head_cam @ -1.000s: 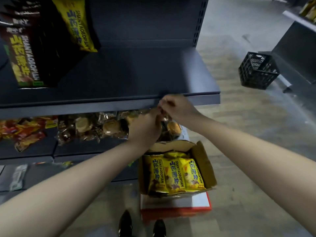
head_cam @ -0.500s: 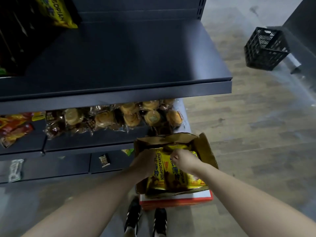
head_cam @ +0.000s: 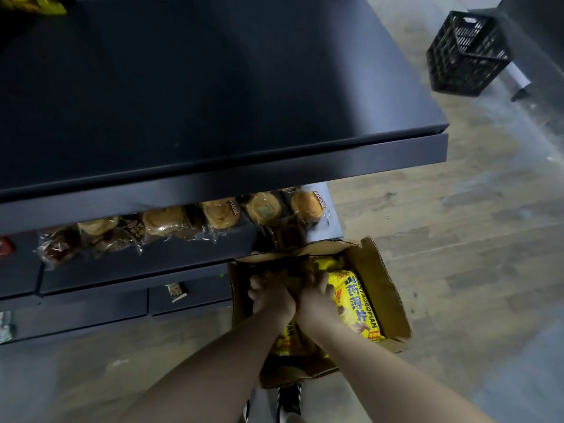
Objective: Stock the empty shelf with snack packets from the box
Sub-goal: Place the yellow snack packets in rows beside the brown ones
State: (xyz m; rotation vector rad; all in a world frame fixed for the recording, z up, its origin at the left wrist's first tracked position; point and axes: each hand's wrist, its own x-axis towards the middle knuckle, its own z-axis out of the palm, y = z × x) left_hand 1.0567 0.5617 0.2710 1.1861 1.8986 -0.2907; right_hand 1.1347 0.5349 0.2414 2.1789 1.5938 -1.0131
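Snack packets [head_cam: 355,303] are being gone after now. A second ago both hands were up at the front lip of the empty shelf [head_cam: 213,87]; half a second ago they had dropped onto the yellow packets; at this moment they are pushed deeper into the far end of the cardboard box [head_cam: 384,288], which sits on the floor just right of the lower shelves. So the reach phase is judged over and a pick-up is in hand, with the wide dark shelf above still bare apart from a scrap of yellow packaging [head_cam: 33,1] at its far left corner.

The left hand [head_cam: 270,296] is seen knuckles-up, fingers curled down among the packets at the box's left wall. The right hand [head_cam: 316,293] lies touching it, fingers bent over the top edge of a yellow packet. Whether a firm pinch has been made by either hand cannot be told, since the fingertips are buried and the picture is blurred by motion. Both forearms are stretched forward and down, converging at the wrists.

Wrapped buns [head_cam: 219,213] are lined on the shelf below, and a black crate [head_cam: 464,53] stands well apart on the floor, far right.
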